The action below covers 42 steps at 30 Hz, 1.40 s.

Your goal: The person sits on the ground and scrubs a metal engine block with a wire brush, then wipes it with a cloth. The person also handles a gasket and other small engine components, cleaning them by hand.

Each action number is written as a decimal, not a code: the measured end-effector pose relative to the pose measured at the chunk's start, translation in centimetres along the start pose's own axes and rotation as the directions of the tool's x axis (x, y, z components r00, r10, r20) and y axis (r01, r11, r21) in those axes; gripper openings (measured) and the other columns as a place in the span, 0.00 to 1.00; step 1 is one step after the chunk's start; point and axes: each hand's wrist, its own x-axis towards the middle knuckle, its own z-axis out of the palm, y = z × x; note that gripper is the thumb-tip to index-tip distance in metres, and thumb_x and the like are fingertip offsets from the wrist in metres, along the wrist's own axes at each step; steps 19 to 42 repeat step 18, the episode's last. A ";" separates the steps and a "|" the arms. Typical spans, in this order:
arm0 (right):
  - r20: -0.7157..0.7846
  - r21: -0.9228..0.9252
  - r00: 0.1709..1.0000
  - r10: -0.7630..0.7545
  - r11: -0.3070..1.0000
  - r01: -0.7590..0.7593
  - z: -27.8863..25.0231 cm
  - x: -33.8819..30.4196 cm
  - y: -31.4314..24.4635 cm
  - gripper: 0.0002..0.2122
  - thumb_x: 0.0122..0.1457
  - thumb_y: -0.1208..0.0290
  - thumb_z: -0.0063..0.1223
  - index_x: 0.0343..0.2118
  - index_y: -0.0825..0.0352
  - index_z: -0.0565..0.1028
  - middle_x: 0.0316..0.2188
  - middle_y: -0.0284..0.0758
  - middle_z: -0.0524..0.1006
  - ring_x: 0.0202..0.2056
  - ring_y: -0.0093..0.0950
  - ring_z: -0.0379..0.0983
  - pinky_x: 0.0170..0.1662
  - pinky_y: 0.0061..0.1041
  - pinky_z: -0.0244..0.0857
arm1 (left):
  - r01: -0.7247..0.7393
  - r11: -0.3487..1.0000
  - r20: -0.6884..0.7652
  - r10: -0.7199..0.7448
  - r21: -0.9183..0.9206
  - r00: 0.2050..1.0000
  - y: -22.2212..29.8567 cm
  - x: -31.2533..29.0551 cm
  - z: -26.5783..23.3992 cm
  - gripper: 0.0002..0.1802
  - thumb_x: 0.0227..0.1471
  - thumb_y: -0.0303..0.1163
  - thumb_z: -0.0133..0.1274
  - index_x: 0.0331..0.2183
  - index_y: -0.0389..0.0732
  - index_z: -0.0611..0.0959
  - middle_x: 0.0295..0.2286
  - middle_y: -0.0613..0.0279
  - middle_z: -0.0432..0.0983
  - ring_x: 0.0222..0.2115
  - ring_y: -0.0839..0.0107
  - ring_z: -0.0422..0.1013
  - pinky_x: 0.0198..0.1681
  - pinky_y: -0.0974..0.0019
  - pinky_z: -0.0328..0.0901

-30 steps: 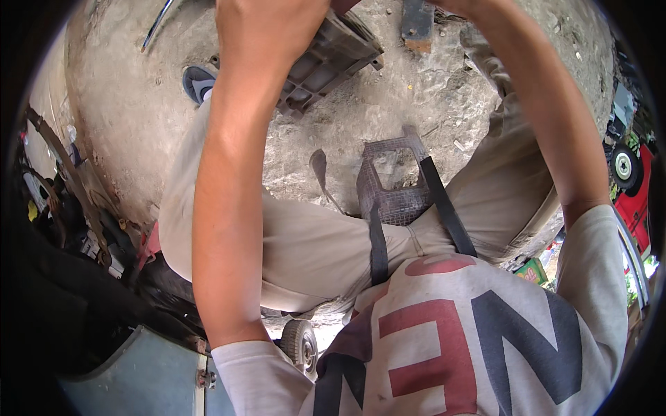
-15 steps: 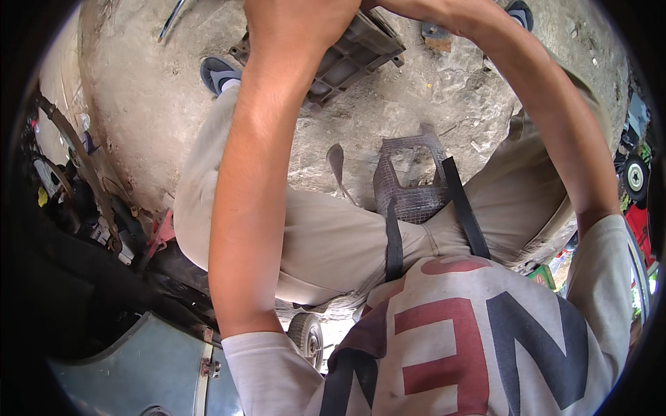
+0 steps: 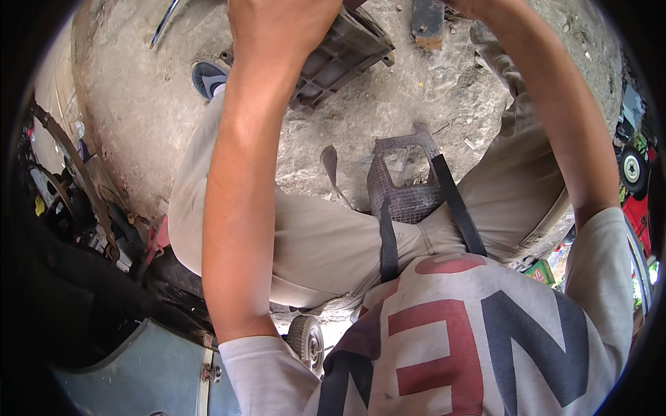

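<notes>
At the top edge, my left hand (image 3: 284,24) is over the left side of a dark, ribbed metal casting (image 3: 340,64) that lies on the ground. Its fingers run out of the picture, so their grip does not show. My right hand (image 3: 475,5) is only partly in view at the top, right of the casting and apart from it in the picture. It is nearest a dark flat block (image 3: 427,19) with a brown lower end. What its fingers do is cut off by the edge.
Between my legs lie a worn woven piece with an opening (image 3: 409,197) and a thin spatula-shaped piece (image 3: 330,166). A metal rod (image 3: 164,24) lies at far left. Clutter (image 3: 76,187) fills the left side; a blue-grey panel (image 3: 149,371) stands lower left, a small wheel (image 3: 632,170) at right.
My right hand has moved right, away from the casting, uncovering more of the dark block. My left hand stays over the casting. The whole view has shifted slightly.
</notes>
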 end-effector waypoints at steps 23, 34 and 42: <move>-0.064 -0.137 0.997 0.034 0.990 -0.042 3.8 2.0 1.4 0.29 0.69 0.48 0.35 0.46 0.73 0.80 0.47 0.50 0.81 0.52 0.41 0.76 0.56 0.37 0.65 | -0.011 1.000 -0.078 0.009 -0.027 0.997 -1.0 0.3 1.4 0.18 0.68 0.37 0.45 0.36 0.35 0.84 0.35 0.46 0.80 0.41 0.49 0.72 0.47 0.51 0.65; -0.064 -0.137 0.997 0.034 0.990 -0.042 3.8 2.0 1.4 0.29 0.69 0.48 0.35 0.46 0.73 0.80 0.47 0.50 0.81 0.52 0.41 0.76 0.56 0.37 0.65 | -0.011 1.000 -0.078 0.009 -0.027 0.997 -1.0 0.3 1.4 0.18 0.68 0.37 0.45 0.36 0.35 0.84 0.35 0.46 0.80 0.41 0.49 0.72 0.47 0.51 0.65; -0.064 -0.137 0.997 0.034 0.990 -0.042 3.8 2.0 1.4 0.29 0.69 0.48 0.35 0.46 0.73 0.80 0.47 0.50 0.81 0.52 0.41 0.76 0.56 0.37 0.65 | -0.011 1.000 -0.078 0.009 -0.027 0.997 -1.0 0.3 1.4 0.18 0.68 0.37 0.45 0.36 0.35 0.84 0.35 0.46 0.80 0.41 0.49 0.72 0.47 0.51 0.65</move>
